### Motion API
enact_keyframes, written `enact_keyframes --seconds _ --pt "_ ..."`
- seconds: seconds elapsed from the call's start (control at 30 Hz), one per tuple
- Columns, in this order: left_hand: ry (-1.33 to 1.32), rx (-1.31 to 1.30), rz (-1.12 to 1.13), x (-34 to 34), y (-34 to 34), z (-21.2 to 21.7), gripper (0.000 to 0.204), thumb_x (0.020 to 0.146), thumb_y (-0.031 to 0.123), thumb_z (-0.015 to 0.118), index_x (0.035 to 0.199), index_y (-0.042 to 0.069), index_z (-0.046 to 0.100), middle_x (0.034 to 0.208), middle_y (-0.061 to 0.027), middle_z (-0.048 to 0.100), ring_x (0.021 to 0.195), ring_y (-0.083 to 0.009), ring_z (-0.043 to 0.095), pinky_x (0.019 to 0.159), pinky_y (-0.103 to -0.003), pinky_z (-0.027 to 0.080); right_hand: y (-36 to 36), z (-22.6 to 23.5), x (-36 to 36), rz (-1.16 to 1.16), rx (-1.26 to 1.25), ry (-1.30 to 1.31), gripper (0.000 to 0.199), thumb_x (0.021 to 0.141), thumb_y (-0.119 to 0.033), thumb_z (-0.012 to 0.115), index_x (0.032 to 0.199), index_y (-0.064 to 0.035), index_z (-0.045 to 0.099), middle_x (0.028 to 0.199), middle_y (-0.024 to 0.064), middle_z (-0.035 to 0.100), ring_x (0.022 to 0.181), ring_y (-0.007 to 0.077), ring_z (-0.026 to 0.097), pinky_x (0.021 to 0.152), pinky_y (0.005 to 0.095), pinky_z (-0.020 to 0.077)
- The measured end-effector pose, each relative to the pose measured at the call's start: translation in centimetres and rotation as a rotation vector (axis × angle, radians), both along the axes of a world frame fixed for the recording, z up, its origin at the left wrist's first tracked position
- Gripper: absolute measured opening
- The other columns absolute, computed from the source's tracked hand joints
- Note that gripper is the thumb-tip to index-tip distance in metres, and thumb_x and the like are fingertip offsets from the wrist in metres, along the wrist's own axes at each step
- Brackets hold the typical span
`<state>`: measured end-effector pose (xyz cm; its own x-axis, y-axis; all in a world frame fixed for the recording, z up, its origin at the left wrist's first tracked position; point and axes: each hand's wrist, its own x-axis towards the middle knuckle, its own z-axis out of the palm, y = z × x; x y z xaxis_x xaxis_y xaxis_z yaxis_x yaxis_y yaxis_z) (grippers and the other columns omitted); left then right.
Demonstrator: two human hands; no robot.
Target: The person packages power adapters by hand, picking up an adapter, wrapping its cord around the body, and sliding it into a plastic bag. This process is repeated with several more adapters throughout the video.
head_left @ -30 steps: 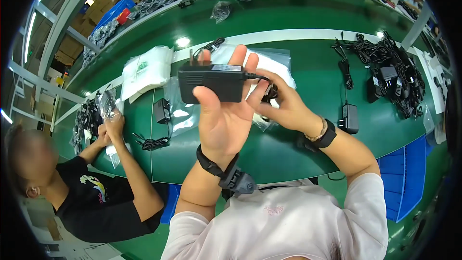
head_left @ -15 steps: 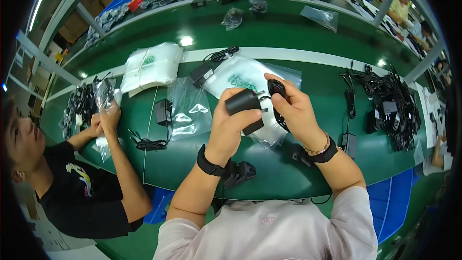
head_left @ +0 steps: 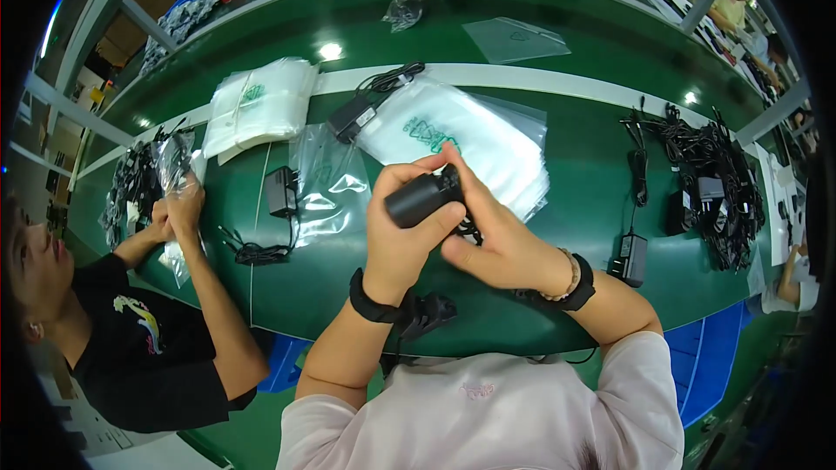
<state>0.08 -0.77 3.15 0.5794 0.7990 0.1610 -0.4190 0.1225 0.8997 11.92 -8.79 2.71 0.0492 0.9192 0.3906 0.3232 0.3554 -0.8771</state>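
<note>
My left hand (head_left: 402,222) is wrapped round a black power adapter (head_left: 416,201), its thumb pressed along the side. From the right, my right hand (head_left: 501,244) closes over the adapter's coiled black cable (head_left: 468,231), which is mostly hidden between the palms. Just beyond them lies a stack of clear plastic bags (head_left: 488,135) with green print. Another power adapter (head_left: 353,117) with its cord rests on that stack's left corner.
A banded bag stack (head_left: 261,109), a loose clear bag (head_left: 326,183) and an adapter (head_left: 281,191) lie left. A heap of corded adapters (head_left: 714,191) sits right, beside a single adapter (head_left: 629,259). At far left, a co-worker's hands (head_left: 183,209) hold a bagged item.
My right hand has come in against the adapter, bringing the coiled cable up to it. My left hand still grips the adapter. The view has shifted slightly.
</note>
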Motion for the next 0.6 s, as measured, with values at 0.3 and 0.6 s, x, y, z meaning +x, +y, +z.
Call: enact_keyframes --seconds 0.3,0.6 --pt "0.174 0.393 0.194 -1.9 -0.1 0.7 0.047 0.064 0.001 0.076 0.102 0.002 0.048 0.095 -0.0102 0.060 0.083 -0.0162 0.060 0.075 -0.029 0.051 -0.8 2.3 0.2 -0.058 0.110 -0.246 0.081 0.083 -0.040 0.060 0.137 0.0050 0.019 0.140 0.0229 0.024 0.131 0.0298 0.024 0.106 0.0370 0.0211" --pt "-0.220 0.762 0.476 -2.8 1.4 1.1 0.048 0.063 -0.002 0.076 0.100 0.001 0.045 0.093 -0.0151 0.060 0.090 -0.0220 0.062 0.078 -0.031 0.050 -0.3 0.1 1.0 0.242 -0.704 0.978 0.042 0.091 -0.029 0.051 0.117 0.0039 0.048 0.097 0.0100 0.063 0.082 0.0159 0.061 0.077 0.0264 0.0473"
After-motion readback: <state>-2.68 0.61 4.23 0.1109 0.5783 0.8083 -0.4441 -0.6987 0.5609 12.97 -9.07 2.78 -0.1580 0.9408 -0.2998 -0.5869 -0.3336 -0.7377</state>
